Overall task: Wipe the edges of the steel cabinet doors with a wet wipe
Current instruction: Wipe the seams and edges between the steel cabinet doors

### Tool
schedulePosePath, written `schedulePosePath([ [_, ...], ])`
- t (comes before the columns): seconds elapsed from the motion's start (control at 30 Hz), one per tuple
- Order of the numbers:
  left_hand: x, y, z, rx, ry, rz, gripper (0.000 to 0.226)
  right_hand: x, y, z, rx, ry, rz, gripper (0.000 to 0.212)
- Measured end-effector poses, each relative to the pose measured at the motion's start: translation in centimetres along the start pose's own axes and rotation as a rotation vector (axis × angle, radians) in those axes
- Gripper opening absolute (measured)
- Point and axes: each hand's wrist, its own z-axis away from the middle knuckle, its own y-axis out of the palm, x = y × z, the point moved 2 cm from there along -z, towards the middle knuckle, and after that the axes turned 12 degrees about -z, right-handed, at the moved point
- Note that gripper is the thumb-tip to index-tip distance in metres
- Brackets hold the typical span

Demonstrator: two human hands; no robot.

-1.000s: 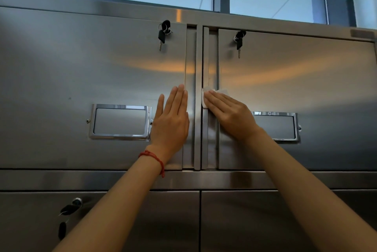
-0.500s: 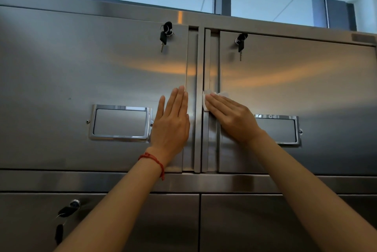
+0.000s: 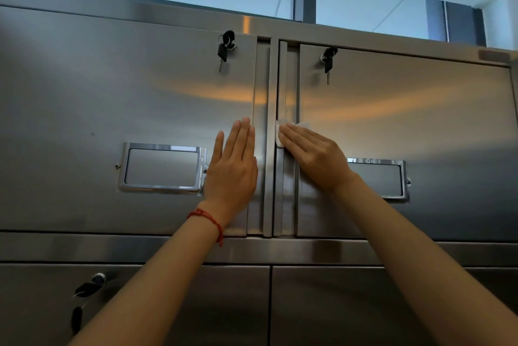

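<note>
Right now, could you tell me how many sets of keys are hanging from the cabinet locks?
3: upper left door keys, upper right door keys, lower left door keys. Others may lie outside the view.

Both arms reach up and forward, the left hand (image 3: 234,169) flat with fingers together, the right hand (image 3: 316,159) flat, fingers angled up-left.

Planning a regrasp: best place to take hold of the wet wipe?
Probably the wet wipe edge showing past the right hand fingertips, pinched from the left. The rest is pressed flat under straight fingers against the right door's edge strip.
</note>
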Motion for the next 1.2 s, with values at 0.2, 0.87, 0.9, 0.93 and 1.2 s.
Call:
schedulePosePath([
  [0.2,0.0,0.1,0.0,0.012,0.002,0.008,0.056,-0.1,0.2,-0.3,-0.001,0.088,-0.017,0.044],
  [0.87,0.0,0.2,0.0,-0.041,0.004,0.011,0.055,-1.4,0.1,-2.2,-0.029,0.113,0.022,0.045],
  [0.9,0.0,0.3,0.0,-0.042,0.003,0.007,0.054,-1.5,0.1,-2.5,-0.037,0.129,0.019,0.044],
  [0.93,0.1,0.3,0.0,-0.046,0.003,0.002,0.053,-1.5,0.2,-2.6,-0.042,0.139,0.015,0.044],
  [1.2,0.1,0.3,0.0,-0.05,0.012,-0.007,0.056,-1.0,0.1,-1.7,-0.008,0.123,0.011,0.045],
])
